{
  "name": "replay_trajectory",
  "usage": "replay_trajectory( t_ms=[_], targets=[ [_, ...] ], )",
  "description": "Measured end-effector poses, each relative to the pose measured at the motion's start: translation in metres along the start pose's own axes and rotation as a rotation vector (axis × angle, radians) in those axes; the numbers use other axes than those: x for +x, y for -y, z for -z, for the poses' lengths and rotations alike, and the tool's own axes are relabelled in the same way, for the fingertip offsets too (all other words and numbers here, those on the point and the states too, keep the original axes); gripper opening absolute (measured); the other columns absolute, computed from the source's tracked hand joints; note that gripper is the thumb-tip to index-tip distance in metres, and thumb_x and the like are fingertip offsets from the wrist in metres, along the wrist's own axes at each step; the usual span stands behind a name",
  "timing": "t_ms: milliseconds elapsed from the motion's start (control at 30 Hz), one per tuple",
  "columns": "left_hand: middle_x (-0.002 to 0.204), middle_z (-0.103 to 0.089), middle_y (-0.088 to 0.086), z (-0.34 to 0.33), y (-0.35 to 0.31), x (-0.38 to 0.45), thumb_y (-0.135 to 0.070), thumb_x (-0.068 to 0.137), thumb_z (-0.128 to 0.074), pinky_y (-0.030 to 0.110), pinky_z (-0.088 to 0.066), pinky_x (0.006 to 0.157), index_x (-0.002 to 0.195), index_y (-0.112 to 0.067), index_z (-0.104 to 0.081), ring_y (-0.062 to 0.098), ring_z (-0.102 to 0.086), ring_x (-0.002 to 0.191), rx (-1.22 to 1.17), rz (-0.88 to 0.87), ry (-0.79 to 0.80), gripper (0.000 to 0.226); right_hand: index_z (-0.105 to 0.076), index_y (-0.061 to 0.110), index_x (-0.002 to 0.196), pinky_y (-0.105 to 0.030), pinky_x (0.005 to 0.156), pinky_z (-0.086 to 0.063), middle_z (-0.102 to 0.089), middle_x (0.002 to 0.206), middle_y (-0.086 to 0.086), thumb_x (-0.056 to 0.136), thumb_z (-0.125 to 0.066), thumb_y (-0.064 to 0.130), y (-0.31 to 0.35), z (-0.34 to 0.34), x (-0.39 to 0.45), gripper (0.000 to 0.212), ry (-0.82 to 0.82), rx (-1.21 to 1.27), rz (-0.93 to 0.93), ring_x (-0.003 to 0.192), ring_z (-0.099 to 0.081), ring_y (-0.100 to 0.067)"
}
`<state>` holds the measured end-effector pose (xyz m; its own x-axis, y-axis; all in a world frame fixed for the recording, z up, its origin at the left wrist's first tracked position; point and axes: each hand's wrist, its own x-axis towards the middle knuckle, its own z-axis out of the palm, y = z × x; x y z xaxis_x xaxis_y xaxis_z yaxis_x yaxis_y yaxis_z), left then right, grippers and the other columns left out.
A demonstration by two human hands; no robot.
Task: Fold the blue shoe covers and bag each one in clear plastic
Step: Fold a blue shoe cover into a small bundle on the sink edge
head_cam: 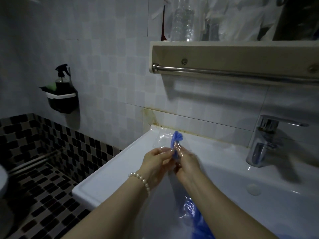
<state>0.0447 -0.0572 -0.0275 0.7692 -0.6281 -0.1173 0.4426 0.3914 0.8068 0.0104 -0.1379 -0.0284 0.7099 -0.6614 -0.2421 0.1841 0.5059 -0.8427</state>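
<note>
Two hands meet at the centre of the frame above the white sink surface [110, 168]. The left hand [155, 163], a pearl bracelet [139, 180] at its wrist, pinches the edge of a clear plastic bag [160, 138]; the right hand [186, 163] grips a folded blue shoe cover [177, 138], its upper end inside the bag's film. More blue shoe covers [193, 213] lie under clear plastic in the basin, lower centre. A chrome tap [264, 142] stands at right; a spray bottle [61, 78] sits in a wall holder at left.
</note>
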Motion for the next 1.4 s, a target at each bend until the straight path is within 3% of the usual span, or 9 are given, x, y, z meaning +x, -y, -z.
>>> replay_trajectory(
  t_ms=[200, 333, 433, 533, 800, 933, 1100, 1233, 1400],
  targets=[
    [0.08, -0.062, 0.02, 0.0, 0.002, 0.002, 0.011, 0.081, -0.063, 0.029, -0.052, 0.06, 0.099, -0.009, -0.047, 0.024, -0.061, 0.065, 0.062, -0.012, -0.077, 0.031, -0.067, 0.009, 0.077, -0.026, 0.052, -0.041, -0.062, 0.064, -0.007, 0.085, -0.068, 0.03, -0.007, -0.001, -0.003, 0.022, -0.081, -0.118, 0.042, 0.059, -0.057, -0.02],
    [0.085, -0.061, 0.022, 0.005, -0.003, 0.006, 0.016, 0.08, -0.059, 0.032, -0.052, 0.068, 0.112, 0.001, -0.05, 0.024, -0.062, 0.067, -0.022, -0.057, -0.133, 0.037, -0.066, 0.01, 0.078, -0.022, 0.047, -0.034, -0.049, 0.047, 0.001, 0.089, -0.057, 0.01, -0.004, 0.0, -0.006, 0.014, 0.007, -0.141, 0.11, 0.045, -0.042, -0.011],
    [0.076, -0.063, 0.018, 0.009, -0.005, 0.009, 0.017, 0.08, -0.055, 0.026, -0.053, 0.061, 0.117, 0.012, -0.053, 0.02, -0.062, 0.062, -0.012, -0.077, -0.125, 0.038, -0.072, 0.014, 0.092, -0.019, 0.051, -0.039, -0.054, 0.059, -0.001, 0.087, -0.058, 0.002, -0.007, 0.003, -0.006, 0.019, 0.003, -0.224, 0.183, 0.055, -0.044, -0.012],
    [0.094, -0.066, 0.024, 0.009, -0.005, 0.008, 0.018, 0.081, -0.053, 0.023, -0.053, 0.059, 0.118, 0.007, -0.054, 0.022, -0.063, 0.07, 0.024, -0.077, -0.142, 0.039, -0.073, 0.012, 0.077, -0.023, 0.057, -0.046, -0.061, 0.062, -0.004, 0.082, -0.064, 0.0, -0.009, 0.005, -0.008, 0.016, -0.077, -0.263, 0.26, 0.059, -0.052, -0.016],
    [0.083, -0.069, 0.011, 0.005, -0.003, 0.006, 0.007, 0.077, -0.068, 0.027, -0.047, 0.056, 0.113, -0.01, -0.052, 0.017, -0.059, 0.061, 0.288, -0.175, -0.203, 0.042, -0.052, 0.01, 0.056, -0.034, 0.06, -0.041, -0.055, 0.057, -0.005, 0.087, -0.055, 0.03, 0.007, 0.013, -0.006, 0.037, -0.38, -0.309, 0.43, 0.059, -0.048, -0.024],
    [0.085, -0.067, 0.018, 0.005, -0.01, 0.001, 0.008, 0.064, -0.073, 0.029, -0.042, 0.059, 0.11, -0.008, -0.056, 0.022, -0.054, 0.063, 0.386, -0.108, -0.127, 0.051, -0.06, 0.015, 0.084, -0.034, 0.074, -0.047, -0.06, 0.082, -0.002, 0.074, -0.07, 0.053, 0.035, 0.021, 0.002, 0.04, -0.121, -0.488, 0.468, 0.074, -0.053, -0.018],
    [0.083, -0.06, 0.023, 0.005, -0.017, -0.004, 0.011, 0.06, -0.06, 0.028, -0.044, 0.055, 0.105, 0.002, -0.06, 0.029, -0.052, 0.067, 0.459, -0.063, -0.072, 0.046, -0.071, 0.012, 0.067, -0.022, 0.059, -0.04, -0.062, 0.06, -0.001, 0.078, -0.072, 0.035, 0.058, 0.039, 0.0, 0.026, 0.223, -0.911, 0.367, 0.058, -0.051, -0.011],
    [0.08, -0.06, 0.028, 0.003, -0.017, -0.005, 0.012, 0.074, -0.053, 0.021, -0.041, 0.049, 0.085, 0.007, -0.065, 0.021, -0.053, 0.056, 0.376, -0.065, -0.037, 0.017, -0.068, 0.013, 0.05, -0.024, 0.056, -0.038, -0.058, 0.056, -0.007, 0.077, -0.075, 0.018, 0.055, 0.042, 0.006, 0.028, 0.25, -0.666, 0.348, 0.054, -0.045, -0.016],
    [0.081, -0.069, 0.018, 0.005, -0.015, -0.002, 0.005, 0.087, -0.054, 0.018, -0.044, 0.047, 0.091, 0.003, -0.065, 0.016, -0.063, 0.059, 0.287, -0.119, -0.048, 0.012, -0.067, 0.007, 0.066, -0.024, 0.054, -0.041, -0.06, 0.053, -0.005, 0.079, -0.07, 0.0, 0.052, 0.039, 0.004, 0.015, 0.249, -0.559, 0.257, 0.054, -0.046, -0.016]
  ],
)
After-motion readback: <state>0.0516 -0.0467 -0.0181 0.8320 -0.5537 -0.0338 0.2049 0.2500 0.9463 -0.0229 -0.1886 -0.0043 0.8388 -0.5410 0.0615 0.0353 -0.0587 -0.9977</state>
